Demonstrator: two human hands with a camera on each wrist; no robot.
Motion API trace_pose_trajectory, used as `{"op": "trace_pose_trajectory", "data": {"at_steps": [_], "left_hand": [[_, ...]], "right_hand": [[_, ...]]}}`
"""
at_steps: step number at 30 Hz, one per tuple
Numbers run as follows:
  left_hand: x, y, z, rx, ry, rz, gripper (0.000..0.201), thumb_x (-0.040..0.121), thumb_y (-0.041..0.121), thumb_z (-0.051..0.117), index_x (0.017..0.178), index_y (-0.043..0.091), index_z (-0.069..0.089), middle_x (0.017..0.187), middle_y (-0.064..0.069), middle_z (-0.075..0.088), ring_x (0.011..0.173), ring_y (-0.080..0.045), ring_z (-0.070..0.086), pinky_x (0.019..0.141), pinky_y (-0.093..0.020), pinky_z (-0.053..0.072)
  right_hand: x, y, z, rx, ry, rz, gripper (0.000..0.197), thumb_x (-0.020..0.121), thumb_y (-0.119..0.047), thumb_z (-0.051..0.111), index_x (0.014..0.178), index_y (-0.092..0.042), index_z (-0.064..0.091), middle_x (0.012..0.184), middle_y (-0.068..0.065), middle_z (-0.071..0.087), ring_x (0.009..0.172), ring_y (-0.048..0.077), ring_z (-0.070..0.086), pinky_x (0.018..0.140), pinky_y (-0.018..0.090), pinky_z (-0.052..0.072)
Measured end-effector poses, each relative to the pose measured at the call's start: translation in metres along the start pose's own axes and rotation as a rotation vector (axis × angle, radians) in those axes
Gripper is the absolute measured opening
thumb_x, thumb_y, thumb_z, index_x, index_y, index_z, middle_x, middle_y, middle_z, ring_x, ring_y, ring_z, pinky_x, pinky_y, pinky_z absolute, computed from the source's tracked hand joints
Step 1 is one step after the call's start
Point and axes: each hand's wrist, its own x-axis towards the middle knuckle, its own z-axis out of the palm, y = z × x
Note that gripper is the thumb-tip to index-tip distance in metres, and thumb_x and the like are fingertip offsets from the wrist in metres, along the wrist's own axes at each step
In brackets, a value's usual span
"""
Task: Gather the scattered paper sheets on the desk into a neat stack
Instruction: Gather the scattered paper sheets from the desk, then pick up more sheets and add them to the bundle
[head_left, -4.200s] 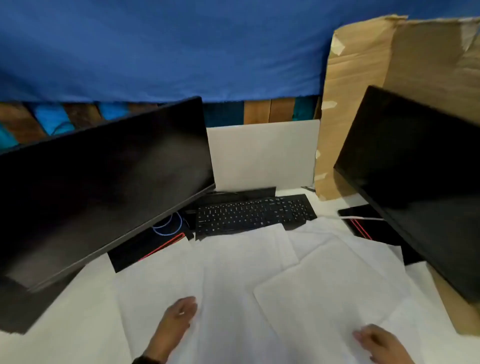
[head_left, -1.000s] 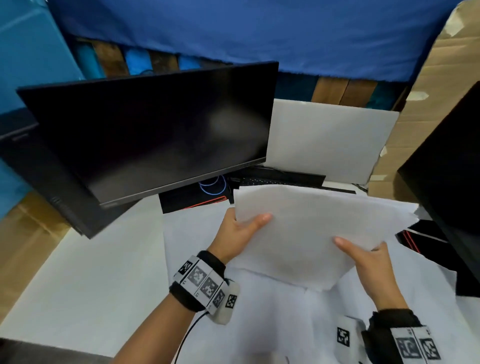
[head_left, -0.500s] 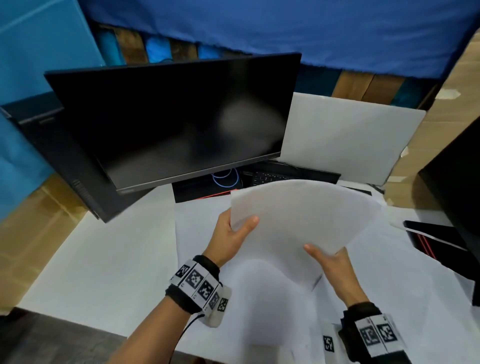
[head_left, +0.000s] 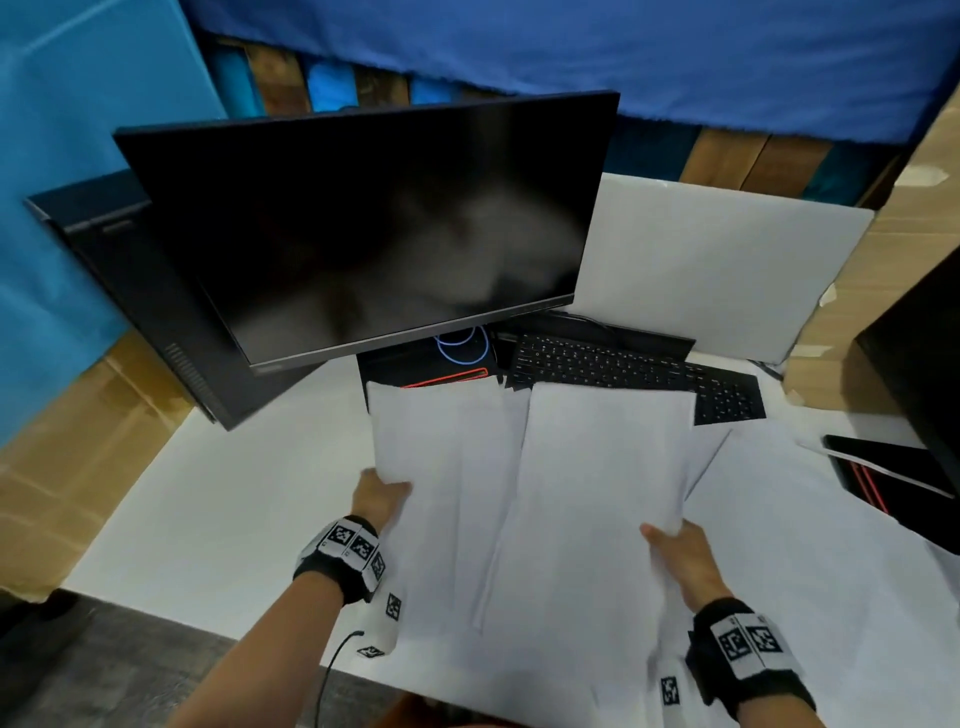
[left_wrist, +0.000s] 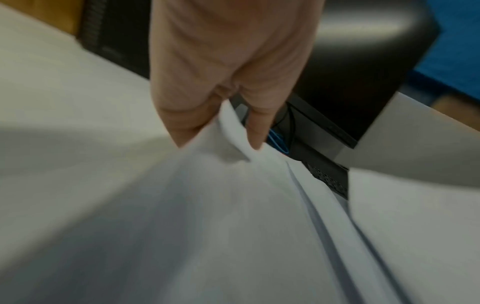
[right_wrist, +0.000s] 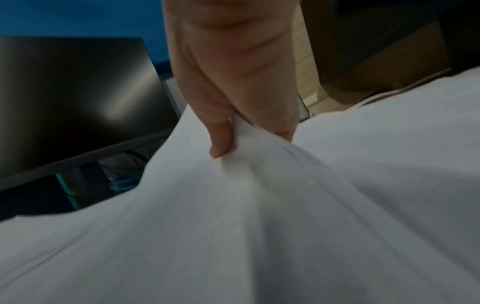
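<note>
I hold white paper sheets above the white desk (head_left: 218, 509). My left hand (head_left: 382, 493) pinches the left edge of one sheet (head_left: 447, 467); the left wrist view shows the left hand (left_wrist: 215, 131) with thumb and fingers closed on that sheet (left_wrist: 233, 205). My right hand (head_left: 672, 551) grips the near right corner of a bundle of sheets (head_left: 597, 483) that overlaps the left sheet. The right wrist view shows the right hand (right_wrist: 233, 135) with its thumb on top of the bundle (right_wrist: 259, 205). More loose sheets (head_left: 789, 530) lie flat on the desk at the right.
A black monitor (head_left: 363, 223) stands at the back left and a black keyboard (head_left: 623, 364) lies just beyond the held sheets. A white board (head_left: 701, 260) leans at the back. A second monitor (head_left: 924, 364) and a black-and-red item (head_left: 883, 473) are at the right.
The bowed bundle held up between both hands has come down and flattened, now lying lengthwise toward the keyboard. My left hand now grips a separate sheet's left edge.
</note>
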Motion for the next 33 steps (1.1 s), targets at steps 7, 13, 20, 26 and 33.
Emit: {"op": "trace_pose_trajectory", "data": {"at_steps": [7, 13, 20, 26, 33], "left_hand": [[-0.025, -0.007, 0.027, -0.162, -0.225, 0.045, 0.042, 0.074, 0.003, 0.07, 0.112, -0.006, 0.057, 0.095, -0.014, 0.066, 0.075, -0.021, 0.061, 0.079, -0.034, 0.05], [-0.034, 0.0, 0.04, 0.081, -0.087, 0.229, 0.036, 0.075, 0.0, 0.067, 0.109, -0.006, 0.059, 0.11, -0.023, 0.066, 0.086, -0.021, 0.058, 0.075, -0.024, 0.046], [-0.036, 0.039, -0.008, 0.015, 0.176, 0.47, 0.027, 0.084, 0.001, 0.056, 0.109, -0.007, 0.06, 0.084, -0.016, 0.065, 0.064, -0.021, 0.054, 0.059, -0.019, 0.047], [-0.047, 0.094, -0.059, -0.16, 0.404, 0.689, 0.011, 0.08, 0.002, 0.062, 0.084, -0.007, 0.064, 0.078, -0.013, 0.057, 0.071, -0.019, 0.048, 0.055, -0.022, 0.04], [-0.074, 0.14, -0.059, -0.43, 0.184, 0.739, 0.024, 0.076, 0.0, 0.065, 0.098, 0.009, 0.063, 0.086, 0.005, 0.063, 0.063, 0.007, 0.062, 0.06, -0.007, 0.05]], "right_hand": [[0.004, 0.002, 0.019, -0.13, -0.003, 0.02, 0.036, 0.088, -0.011, 0.055, 0.12, 0.006, 0.054, 0.12, 0.027, 0.06, 0.093, 0.031, 0.055, 0.083, 0.034, 0.043], [-0.003, -0.005, 0.022, -0.112, 0.01, -0.008, 0.037, 0.089, -0.012, 0.054, 0.122, 0.005, 0.054, 0.123, 0.026, 0.059, 0.102, 0.035, 0.057, 0.085, 0.033, 0.042], [0.001, -0.013, -0.01, -0.002, 0.152, -0.004, 0.038, 0.09, -0.014, 0.052, 0.122, 0.007, 0.052, 0.125, 0.027, 0.057, 0.113, 0.04, 0.054, 0.095, 0.039, 0.041], [0.0, -0.033, -0.029, 0.043, 0.203, -0.069, 0.038, 0.09, -0.013, 0.052, 0.123, 0.007, 0.051, 0.126, 0.027, 0.056, 0.114, 0.04, 0.053, 0.097, 0.04, 0.04], [-0.019, -0.086, -0.029, 0.077, 0.15, -0.248, 0.034, 0.088, -0.011, 0.054, 0.118, 0.004, 0.056, 0.114, 0.023, 0.063, 0.107, 0.037, 0.057, 0.089, 0.04, 0.046]]}}
